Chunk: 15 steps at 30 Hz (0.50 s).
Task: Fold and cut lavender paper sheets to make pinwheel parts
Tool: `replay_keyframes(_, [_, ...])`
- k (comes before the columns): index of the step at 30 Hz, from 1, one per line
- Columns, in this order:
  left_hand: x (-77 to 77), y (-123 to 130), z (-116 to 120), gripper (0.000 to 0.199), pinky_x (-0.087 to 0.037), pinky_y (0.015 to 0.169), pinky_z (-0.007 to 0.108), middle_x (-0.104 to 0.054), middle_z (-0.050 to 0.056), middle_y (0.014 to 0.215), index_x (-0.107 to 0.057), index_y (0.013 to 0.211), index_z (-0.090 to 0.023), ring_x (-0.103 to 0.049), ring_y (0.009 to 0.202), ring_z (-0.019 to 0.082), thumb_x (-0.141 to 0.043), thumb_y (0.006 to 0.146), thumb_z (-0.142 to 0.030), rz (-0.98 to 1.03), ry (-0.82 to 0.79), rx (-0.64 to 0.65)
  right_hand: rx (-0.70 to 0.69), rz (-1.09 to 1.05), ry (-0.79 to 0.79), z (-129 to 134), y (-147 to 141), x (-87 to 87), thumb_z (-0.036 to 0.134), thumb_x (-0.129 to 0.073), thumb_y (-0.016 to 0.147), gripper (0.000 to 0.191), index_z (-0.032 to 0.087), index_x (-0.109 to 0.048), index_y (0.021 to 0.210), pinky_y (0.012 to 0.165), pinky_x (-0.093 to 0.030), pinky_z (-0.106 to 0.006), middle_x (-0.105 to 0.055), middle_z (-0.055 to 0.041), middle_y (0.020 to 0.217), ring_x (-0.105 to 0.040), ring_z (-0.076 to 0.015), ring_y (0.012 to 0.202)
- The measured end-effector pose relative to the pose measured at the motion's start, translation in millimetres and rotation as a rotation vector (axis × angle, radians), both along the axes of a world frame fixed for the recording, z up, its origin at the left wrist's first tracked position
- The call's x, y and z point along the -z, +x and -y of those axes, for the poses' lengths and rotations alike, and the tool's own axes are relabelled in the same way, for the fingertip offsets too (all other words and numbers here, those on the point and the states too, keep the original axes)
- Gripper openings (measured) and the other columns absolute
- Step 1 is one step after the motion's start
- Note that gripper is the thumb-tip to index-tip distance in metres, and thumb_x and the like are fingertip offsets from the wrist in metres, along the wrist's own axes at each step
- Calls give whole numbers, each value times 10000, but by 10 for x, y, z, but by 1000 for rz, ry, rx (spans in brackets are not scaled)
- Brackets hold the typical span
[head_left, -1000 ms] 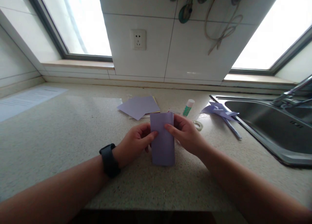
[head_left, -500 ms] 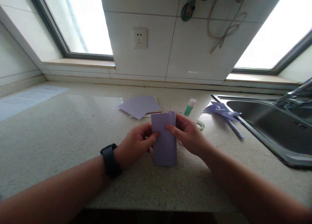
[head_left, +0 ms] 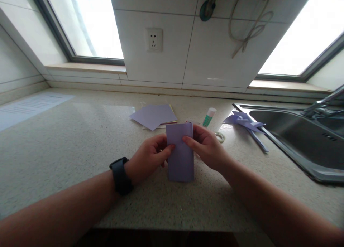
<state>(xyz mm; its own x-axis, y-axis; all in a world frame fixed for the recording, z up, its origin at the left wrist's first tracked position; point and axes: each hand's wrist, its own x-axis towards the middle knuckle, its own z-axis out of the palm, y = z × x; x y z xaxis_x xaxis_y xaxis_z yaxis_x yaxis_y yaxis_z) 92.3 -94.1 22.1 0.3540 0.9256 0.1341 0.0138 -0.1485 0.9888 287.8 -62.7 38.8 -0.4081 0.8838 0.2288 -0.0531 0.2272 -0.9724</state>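
Note:
A folded purple paper [head_left: 180, 161] is held upright over the speckled counter [head_left: 80, 150], its long side running toward me. My left hand [head_left: 150, 152] pinches its left edge, thumb on the front face and the other fingers behind. On the right edge, nearer the top, my right hand [head_left: 206, 145] grips it the same way, with the thumb on the front. The fingers behind the paper are partly hidden. A dark watch [head_left: 121, 176] is on my left wrist.
Behind the hands lie stacked purple sheets [head_left: 156, 115], a glue stick [head_left: 209, 117] and a tape roll [head_left: 220, 137]. To the right, a purple paper pinwheel [head_left: 243, 121] rests by the metal sink [head_left: 295, 143]. A printed sheet [head_left: 32, 108] lies far left.

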Motion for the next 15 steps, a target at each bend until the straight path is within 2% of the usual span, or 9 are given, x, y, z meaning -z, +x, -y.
replay_keyframes(7, [-18, 0, 9, 225, -442, 452, 167, -593, -12, 737, -612, 1072, -148, -512, 539, 80, -596, 922, -315, -38, 13, -13, -20, -11, 20, 11, 15, -15, 349, -697, 855, 225, 191, -648, 1008, 636, -491, -253, -667, -31, 865, -609, -146, 750])
replay_keyframes(11, [-49, -5, 31, 254, -433, 459, 171, -616, 4, 774, -616, 1109, -146, -514, 554, 81, -592, 930, -324, -71, 13, 20, 80, -46, 62, 23, 34, -44, 389, -644, 906, 224, 186, -618, 813, 503, -395, -210, -548, 37, 643, -496, -88, 562])
replay_keyframes(15, [-67, -4, 47, 211, -422, 469, 172, -619, 2, 765, -625, 1069, -147, -507, 556, 77, -594, 931, -304, -47, 24, 36, 185, -43, 120, 48, 34, -97, 346, -623, 917, 249, 179, -591, 735, 459, -351, -207, -504, 57, 564, -462, -72, 495])
